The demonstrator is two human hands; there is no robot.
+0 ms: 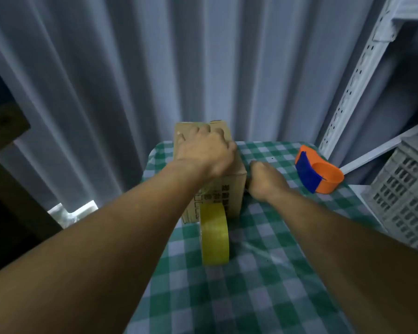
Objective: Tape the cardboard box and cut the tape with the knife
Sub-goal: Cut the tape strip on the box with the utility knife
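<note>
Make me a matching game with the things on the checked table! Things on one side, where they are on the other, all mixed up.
Things:
1. box
2. tape roll
3. orange holder
4. crate

Places:
A. standing on edge against the box's near side
B. under the left hand, with the right hand beside it
C. off the table's right edge
D. on the table's far right corner

Pairs: 1-B, 2-A, 3-D, 4-C
</note>
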